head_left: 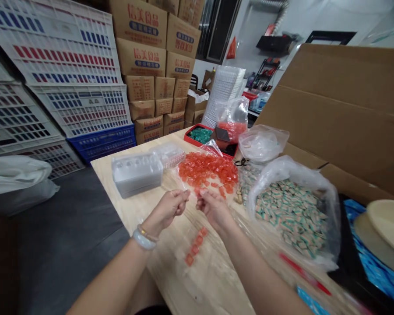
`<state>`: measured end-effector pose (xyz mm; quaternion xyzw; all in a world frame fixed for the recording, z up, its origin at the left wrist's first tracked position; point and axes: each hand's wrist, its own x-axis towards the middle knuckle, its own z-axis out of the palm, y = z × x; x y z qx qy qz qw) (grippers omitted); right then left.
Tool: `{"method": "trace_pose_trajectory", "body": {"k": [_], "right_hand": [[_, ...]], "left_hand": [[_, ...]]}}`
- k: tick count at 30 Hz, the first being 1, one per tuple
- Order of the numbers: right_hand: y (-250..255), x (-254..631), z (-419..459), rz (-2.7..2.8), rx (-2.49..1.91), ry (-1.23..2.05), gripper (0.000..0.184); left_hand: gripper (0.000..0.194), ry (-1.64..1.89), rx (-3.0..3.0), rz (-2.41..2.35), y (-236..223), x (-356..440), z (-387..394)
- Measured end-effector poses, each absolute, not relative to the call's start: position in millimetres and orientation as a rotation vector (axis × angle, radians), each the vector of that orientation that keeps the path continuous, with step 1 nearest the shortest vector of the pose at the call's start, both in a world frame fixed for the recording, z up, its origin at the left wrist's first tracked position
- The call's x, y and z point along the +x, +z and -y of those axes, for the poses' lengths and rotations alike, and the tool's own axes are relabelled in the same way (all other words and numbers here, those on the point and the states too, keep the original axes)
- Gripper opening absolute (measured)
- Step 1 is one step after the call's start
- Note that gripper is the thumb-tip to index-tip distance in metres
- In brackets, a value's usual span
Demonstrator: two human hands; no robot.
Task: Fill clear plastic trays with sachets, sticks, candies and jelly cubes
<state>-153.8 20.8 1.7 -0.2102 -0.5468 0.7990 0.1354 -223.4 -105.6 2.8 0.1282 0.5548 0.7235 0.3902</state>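
Note:
My left hand [170, 208], with bracelets at the wrist, is closed in a pinch above the wooden table; whatever is at its fingertips is too small to make out. Close beside it, my right hand [215, 209] pinches a small orange-red piece between thumb and fingers. Just beyond both hands spreads a pile of orange-red translucent pieces [206, 168]. Nearer to me, a short row of orange-red squares [195, 249] lies on the table, seemingly in a clear tray whose edges are hard to see.
Stacked clear plastic trays [138, 175] stand at the left table edge [108, 183]. On the right sits an open plastic bag [331, 210] of striped pieces, with a red pen-like object [305, 273] in front. Behind are a red-rimmed box [192, 139], cartons [147, 26] and crates [88, 103].

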Motion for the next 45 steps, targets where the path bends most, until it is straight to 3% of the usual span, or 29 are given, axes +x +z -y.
{"method": "trace_pose_trajectory", "body": {"k": [6,8,10,13,19,26,29,38,45], "right_hand": [[-23.1,-156.0,-16.2,1.953,-0.717,2.141,0.025],[-25.8,-157.2,-13.2,1.977,-0.738,2.201,0.027],[-24.5,-157.6,-12.8,1.906,-0.751,2.302,0.029],[-20.1,-157.2,-14.5,1.8,-0.759,2.403,0.028],[-17.1,-160.1,-3.0,1.64,-0.804,2.52,0.03],[-30.8,-164.4,14.9,1.573,-0.816,2.476,0.027],[-41.8,-176.2,13.3,1.8,-0.763,2.172,0.028],[-52.6,-217.2,29.6,2.973,-0.352,0.519,0.023],[-51.5,-219.8,28.7,3.117,-0.275,0.036,0.026]], "left_hand": [[0.017,1.872,0.815,-2.006,19.8,-276.0,79.1],[0.031,1.761,1.062,-2.193,21.3,-288.3,69.7],[0.033,1.664,1.192,-2.283,18.4,-290.6,71.9],[0.015,1.598,1.111,-2.31,3.7,-275.2,93.3],[0.008,1.689,0.947,-2.226,-32.2,-226.0,121.2],[0.017,1.432,1.097,-2.557,-37.4,-197.2,128.8],[0.02,1.332,1.228,-2.575,-40.4,-194.2,146.4],[0.018,1.121,1.226,-2.854,-76.1,-211.2,173.0],[0.018,1.131,1.262,-2.847,-87.6,-210.2,170.2]]}}
